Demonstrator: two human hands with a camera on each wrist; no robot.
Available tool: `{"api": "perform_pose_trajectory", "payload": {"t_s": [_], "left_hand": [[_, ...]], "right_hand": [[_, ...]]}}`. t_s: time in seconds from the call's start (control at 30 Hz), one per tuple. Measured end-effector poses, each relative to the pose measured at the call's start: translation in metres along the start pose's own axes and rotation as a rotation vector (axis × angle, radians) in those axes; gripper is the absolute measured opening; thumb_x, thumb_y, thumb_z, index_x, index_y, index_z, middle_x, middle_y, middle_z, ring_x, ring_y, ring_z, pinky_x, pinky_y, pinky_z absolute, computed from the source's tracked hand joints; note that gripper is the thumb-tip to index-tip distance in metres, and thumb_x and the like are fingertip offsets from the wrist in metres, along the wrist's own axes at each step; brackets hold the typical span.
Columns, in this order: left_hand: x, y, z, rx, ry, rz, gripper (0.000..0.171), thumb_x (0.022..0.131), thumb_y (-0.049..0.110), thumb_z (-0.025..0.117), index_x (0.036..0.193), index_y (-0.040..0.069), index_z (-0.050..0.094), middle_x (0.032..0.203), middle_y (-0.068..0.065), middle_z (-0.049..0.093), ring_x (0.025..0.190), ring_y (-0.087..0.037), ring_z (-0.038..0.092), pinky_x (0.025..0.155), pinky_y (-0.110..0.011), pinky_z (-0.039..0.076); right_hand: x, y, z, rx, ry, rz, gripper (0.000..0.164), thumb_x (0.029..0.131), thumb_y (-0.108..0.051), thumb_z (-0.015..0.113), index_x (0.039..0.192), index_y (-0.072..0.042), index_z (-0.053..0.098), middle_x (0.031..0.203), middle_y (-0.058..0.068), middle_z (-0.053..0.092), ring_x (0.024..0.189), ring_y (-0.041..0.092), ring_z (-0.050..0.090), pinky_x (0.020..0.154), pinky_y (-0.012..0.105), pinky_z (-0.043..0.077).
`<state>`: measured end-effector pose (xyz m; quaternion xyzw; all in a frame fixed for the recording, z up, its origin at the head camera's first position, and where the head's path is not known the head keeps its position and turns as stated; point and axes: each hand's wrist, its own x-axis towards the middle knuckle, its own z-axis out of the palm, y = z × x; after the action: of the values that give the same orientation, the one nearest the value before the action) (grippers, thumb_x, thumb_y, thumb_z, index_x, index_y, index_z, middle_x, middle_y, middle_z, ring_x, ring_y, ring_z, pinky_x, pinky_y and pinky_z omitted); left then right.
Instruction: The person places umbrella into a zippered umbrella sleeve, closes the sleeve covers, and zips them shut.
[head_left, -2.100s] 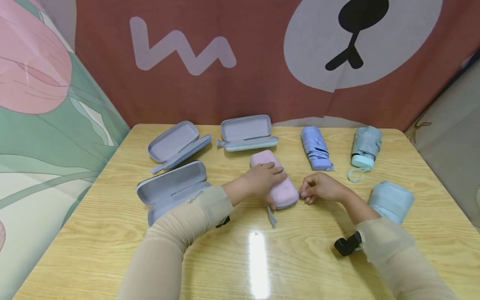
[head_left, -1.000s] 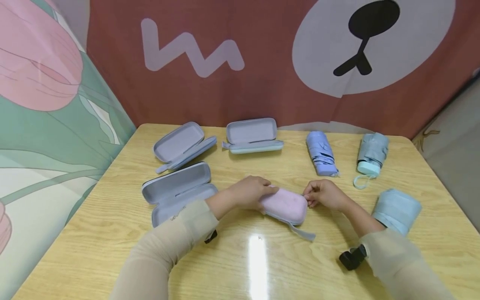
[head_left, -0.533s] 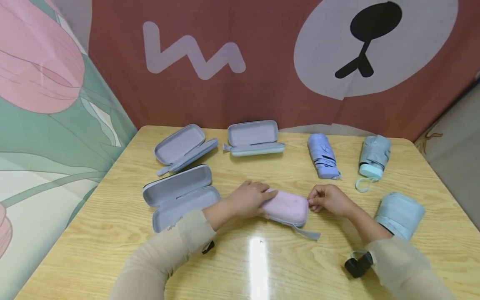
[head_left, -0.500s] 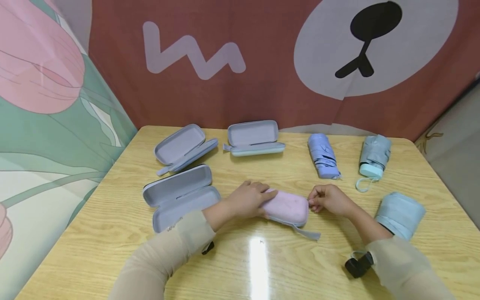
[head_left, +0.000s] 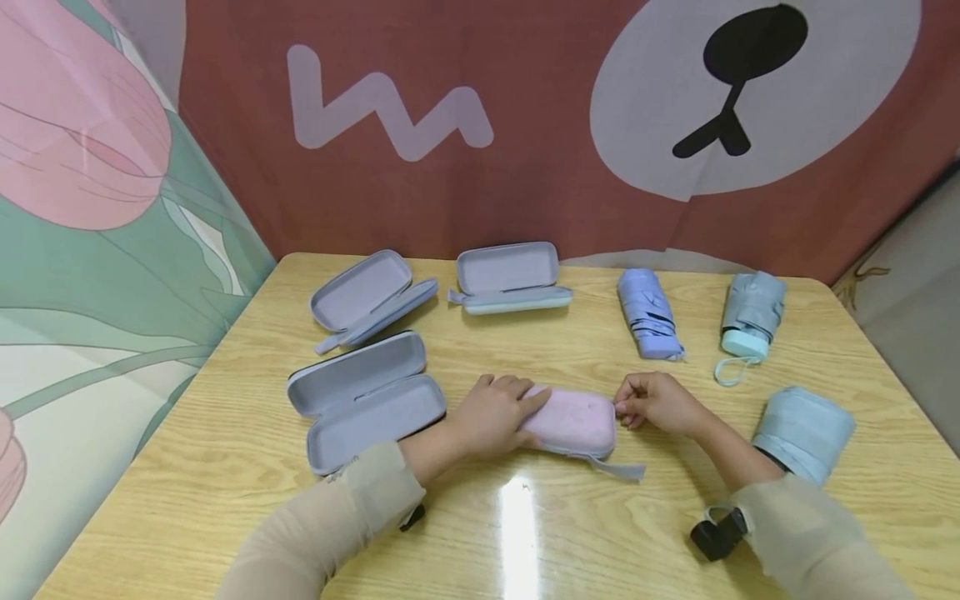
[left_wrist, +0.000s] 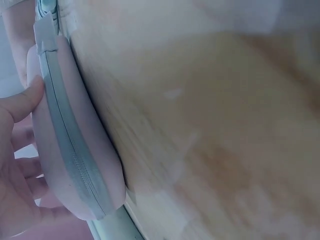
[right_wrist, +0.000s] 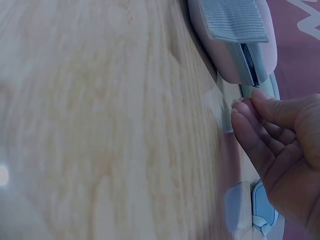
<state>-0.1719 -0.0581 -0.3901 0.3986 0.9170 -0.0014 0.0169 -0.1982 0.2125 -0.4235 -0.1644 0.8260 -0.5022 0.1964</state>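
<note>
A pink zippered case (head_left: 573,421) lies closed on the table, its long side running left to right, with a grey fabric tab (head_left: 621,471) sticking out at the front right. My left hand (head_left: 491,417) grips its left end, thumb on the near side and fingers over the top. In the left wrist view the grey zip band (left_wrist: 67,130) runs along the side of the case. At the right end my right hand (head_left: 660,404) pinches the zipper pull between thumb and fingertips; the pull is mostly hidden by them. The right wrist view shows a dark slit in the zip band (right_wrist: 245,65) there.
Several things stand around: open grey-lined cases at back left (head_left: 360,292), back middle (head_left: 510,271) and left (head_left: 375,417). On the right are a blue folded umbrella (head_left: 647,312), a grey-green one (head_left: 753,308) with a loop, and a light blue one (head_left: 806,429) by the right forearm.
The pink case has turned from slanting to lying nearly left to right and come nearer. My left hand has shifted from its middle to its left end; the right hand now pinches at its right end.
</note>
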Motion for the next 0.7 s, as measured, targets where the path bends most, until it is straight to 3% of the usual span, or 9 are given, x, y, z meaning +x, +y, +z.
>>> {"api": "perform_pose_trajectory", "payload": {"t_s": [0.43, 0.7], "left_hand": [[-0.008, 0.008, 0.003, 0.032, 0.065, -0.053, 0.064, 0.08, 0.053, 0.049, 0.13, 0.014, 0.041, 0.119, -0.009, 0.048, 0.108, -0.025, 0.043, 0.086, -0.044, 0.035], [-0.012, 0.012, 0.001, 0.05, 0.039, -0.076, 0.066, 0.079, 0.055, 0.048, 0.13, 0.013, 0.041, 0.118, -0.01, 0.049, 0.106, -0.025, 0.045, 0.084, -0.044, 0.037]], "right_hand": [[-0.005, -0.001, 0.004, 0.001, -0.015, -0.025, 0.005, 0.08, 0.005, 0.053, 0.079, 0.01, 0.054, 0.068, 0.013, 0.056, 0.058, 0.019, 0.057, 0.053, 0.032, 0.05], [-0.016, -0.007, 0.01, 0.006, -0.071, -0.005, 0.007, 0.08, 0.003, 0.055, 0.078, 0.01, 0.054, 0.068, 0.013, 0.056, 0.057, 0.018, 0.057, 0.052, 0.032, 0.049]]}}
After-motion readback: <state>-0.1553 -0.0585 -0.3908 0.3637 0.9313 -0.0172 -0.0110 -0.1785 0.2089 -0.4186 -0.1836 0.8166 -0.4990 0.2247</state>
